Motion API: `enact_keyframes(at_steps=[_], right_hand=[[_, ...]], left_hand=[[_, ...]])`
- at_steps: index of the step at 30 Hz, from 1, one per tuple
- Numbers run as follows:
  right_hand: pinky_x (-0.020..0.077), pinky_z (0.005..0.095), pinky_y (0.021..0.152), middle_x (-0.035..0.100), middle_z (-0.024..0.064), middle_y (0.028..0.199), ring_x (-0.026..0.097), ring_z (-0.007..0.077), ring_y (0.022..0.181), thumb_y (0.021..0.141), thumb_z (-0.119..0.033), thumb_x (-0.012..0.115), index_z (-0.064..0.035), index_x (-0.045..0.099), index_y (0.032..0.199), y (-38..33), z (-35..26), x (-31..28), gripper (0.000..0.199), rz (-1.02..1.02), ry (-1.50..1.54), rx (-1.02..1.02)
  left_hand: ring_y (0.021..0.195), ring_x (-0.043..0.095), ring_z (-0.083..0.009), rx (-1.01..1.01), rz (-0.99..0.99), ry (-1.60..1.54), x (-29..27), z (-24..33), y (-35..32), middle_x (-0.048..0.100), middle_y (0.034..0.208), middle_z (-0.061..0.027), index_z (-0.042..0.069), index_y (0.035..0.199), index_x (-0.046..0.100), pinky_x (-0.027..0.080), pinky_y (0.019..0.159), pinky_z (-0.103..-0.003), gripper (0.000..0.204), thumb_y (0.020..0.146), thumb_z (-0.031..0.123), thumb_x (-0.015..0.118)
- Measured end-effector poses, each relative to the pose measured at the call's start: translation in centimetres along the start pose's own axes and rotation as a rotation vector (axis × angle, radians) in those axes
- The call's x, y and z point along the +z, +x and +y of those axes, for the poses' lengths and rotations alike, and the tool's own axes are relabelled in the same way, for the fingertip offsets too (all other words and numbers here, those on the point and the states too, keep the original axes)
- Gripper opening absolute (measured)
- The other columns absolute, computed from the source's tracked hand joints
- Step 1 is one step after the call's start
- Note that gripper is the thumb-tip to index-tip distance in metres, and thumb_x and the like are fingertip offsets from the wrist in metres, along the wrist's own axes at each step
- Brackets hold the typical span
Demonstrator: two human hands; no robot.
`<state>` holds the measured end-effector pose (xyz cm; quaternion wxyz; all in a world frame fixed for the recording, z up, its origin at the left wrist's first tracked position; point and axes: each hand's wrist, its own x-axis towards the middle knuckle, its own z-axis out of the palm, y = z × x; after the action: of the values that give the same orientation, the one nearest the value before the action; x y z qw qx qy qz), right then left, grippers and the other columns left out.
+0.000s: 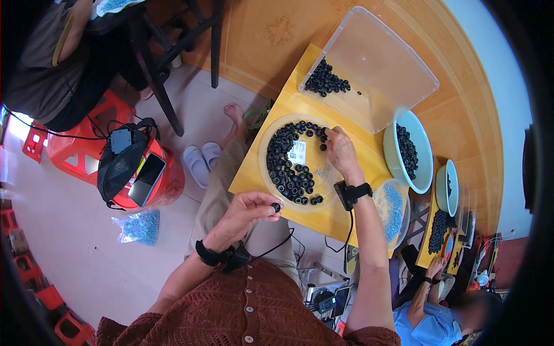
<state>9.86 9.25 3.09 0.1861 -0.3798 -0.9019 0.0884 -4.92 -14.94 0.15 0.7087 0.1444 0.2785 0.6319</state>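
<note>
My left hand (249,211), just off the table's near edge, pinches a small black ring-shaped part (276,207) between thumb and fingers. A round, shallow clear tray (263,173) on the yellow table holds several more of these black parts (281,141), spread in a curve around a white paper label (296,151). My right hand (343,152) reaches over the tray's right side. Its fingers are drawn together against black parts there; whether one is gripped is hidden. Both wrists wear black straps, the right one with a small box.
A clear bin (375,69) with black parts stands tilted behind the tray. To the right are a pale-green basin (424,167) of black parts and a clear container of blue bits (393,210). Red stools (86,150) stand at left. Another person (430,317) works at lower right.
</note>
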Motion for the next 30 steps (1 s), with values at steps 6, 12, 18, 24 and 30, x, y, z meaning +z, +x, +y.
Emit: enact_keyframes(at_steps=[6,12,18,24,30], right_hand=[[0.0452,0.0384,0.068,0.058,0.0182,0.083,0.057,0.0343,0.079,0.071,0.005,0.05,0.0032,0.06,0.085,-1.1,-0.6,-1.6,0.017,-0.173,0.125,0.054],[0.0471,0.0359,0.067,0.061,0.0179,0.081,0.06,0.0325,0.074,0.071,0.003,0.054,0.0004,0.063,0.088,-0.7,2.0,-3.0,0.019,-0.013,0.063,0.097],[0.0486,0.0355,0.068,0.063,0.0184,0.078,0.061,0.032,0.074,0.07,-0.002,0.059,-0.0007,0.065,0.086,-0.8,1.7,-2.6,0.017,-0.208,0.043,0.16],[0.0492,0.0358,0.068,0.062,0.0193,0.077,0.061,0.0317,0.074,0.067,-0.012,0.066,-0.0017,0.065,0.085,-0.6,-0.9,-1.0,0.02,-0.258,-0.082,0.229],[0.0492,0.037,0.067,0.062,0.0186,0.081,0.061,0.0311,0.075,0.065,-0.01,0.066,-0.0048,0.066,0.086,-1.2,-0.1,0.0,0.021,-0.196,-0.102,0.257]], left_hand=[[0.081,0.062,-0.0165,-0.01,0.035,0.012,-0.7,0.0,-0.2,0.062,0.094,-0.0096,-0.001,0.098,0.06,0.052,0.076,-0.027,0.018,0.079,-0.001,0.059],[0.081,0.062,-0.0163,0.004,-0.01,-0.014,-0.4,-0.3,0.0,0.062,0.094,-0.0098,0.0,0.098,0.06,0.052,0.075,-0.027,0.019,0.08,-0.001,0.059],[0.082,0.061,-0.016,-0.022,0.038,0.019,-0.3,-0.1,-0.4,0.062,0.094,-0.0098,0.0,0.099,0.06,0.052,0.076,-0.027,0.019,0.08,-0.001,0.059],[0.082,0.062,-0.0156,-0.023,0.037,0.035,-0.1,-0.1,-0.4,0.062,0.094,-0.0091,-0.001,0.099,0.06,0.052,0.076,-0.027,0.019,0.08,0.0,0.06],[0.082,0.061,-0.0152,-0.006,0.03,0.046,-0.2,-0.1,-0.7,0.062,0.094,-0.0087,-0.001,0.099,0.06,0.052,0.076,-0.027,0.019,0.08,0.0,0.059]])
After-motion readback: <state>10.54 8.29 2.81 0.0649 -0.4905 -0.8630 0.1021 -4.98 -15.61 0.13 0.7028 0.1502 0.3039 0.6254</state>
